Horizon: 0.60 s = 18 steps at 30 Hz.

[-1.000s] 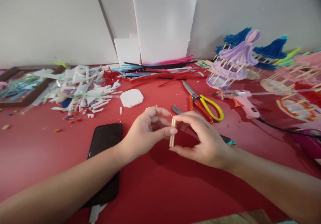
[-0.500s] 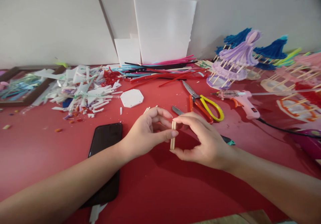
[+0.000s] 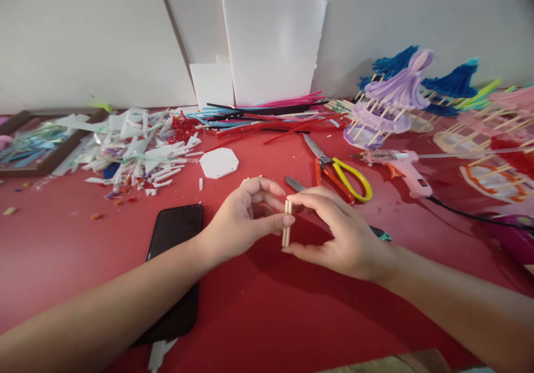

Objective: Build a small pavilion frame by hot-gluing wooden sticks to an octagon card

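Observation:
Two short wooden sticks (image 3: 286, 235) stand upright side by side between my hands, above the red table. My left hand (image 3: 256, 211) pinches them near the middle, its thumb across their front. With thumb and forefinger, my right hand (image 3: 340, 231) holds the same sticks at their lower and upper ends. More pale stick tips (image 3: 245, 181) show just behind my left hand. A knife blade (image 3: 294, 183) pokes out beyond my right hand, which hides its middle. Scissors (image 3: 340, 175) with orange and yellow handles lie behind the hands.
A black phone (image 3: 177, 228) lies under my left forearm. Beyond are a white octagonal plate (image 3: 219, 163), a heap of white scraps (image 3: 133, 145) and coloured pipe cleaners (image 3: 258, 118). At right are a pink glue gun (image 3: 406, 172) with its cord and a purple carousel-like model (image 3: 384, 103).
Almost nothing differs. Both hands keep their hold on the sticks, which have shifted very slightly in the picture.

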Motion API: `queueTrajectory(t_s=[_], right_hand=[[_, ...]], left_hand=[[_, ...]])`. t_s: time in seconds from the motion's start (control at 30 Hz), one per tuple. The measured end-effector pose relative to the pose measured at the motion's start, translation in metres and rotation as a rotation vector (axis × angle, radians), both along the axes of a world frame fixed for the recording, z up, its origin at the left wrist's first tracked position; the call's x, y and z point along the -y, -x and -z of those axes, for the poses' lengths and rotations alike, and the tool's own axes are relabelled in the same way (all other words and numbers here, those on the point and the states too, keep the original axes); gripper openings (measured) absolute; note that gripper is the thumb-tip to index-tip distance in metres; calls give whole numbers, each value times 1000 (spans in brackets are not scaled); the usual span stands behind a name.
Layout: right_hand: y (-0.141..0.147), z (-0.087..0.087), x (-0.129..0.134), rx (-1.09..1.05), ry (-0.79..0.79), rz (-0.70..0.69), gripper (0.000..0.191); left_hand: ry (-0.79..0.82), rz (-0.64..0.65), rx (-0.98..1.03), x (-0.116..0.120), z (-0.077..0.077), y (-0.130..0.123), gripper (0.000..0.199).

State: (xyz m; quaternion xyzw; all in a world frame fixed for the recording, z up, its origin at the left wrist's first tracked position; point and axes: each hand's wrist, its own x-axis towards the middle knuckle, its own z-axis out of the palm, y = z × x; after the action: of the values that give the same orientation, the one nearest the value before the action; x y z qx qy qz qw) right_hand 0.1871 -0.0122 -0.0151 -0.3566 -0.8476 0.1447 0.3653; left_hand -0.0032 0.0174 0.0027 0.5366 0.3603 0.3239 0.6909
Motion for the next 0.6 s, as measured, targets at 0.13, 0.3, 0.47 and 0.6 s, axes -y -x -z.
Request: queueTrajectory(t_s=[0.13,0.3,0.47,0.6], right_hand=[[2,-2,0,3,-13,1,45],[2,-5,1,13,-19,-12,45],[2,-4,2,12,-32,10,45],[4,-4,2,7,-63,19,45]], left_hand=[[-14,8,-12,1,0,0,29],[-28,42,-33,1,2,1,33],[8,58,0,1,4,1,34],[80,69,3,-1,3,-1,37]])
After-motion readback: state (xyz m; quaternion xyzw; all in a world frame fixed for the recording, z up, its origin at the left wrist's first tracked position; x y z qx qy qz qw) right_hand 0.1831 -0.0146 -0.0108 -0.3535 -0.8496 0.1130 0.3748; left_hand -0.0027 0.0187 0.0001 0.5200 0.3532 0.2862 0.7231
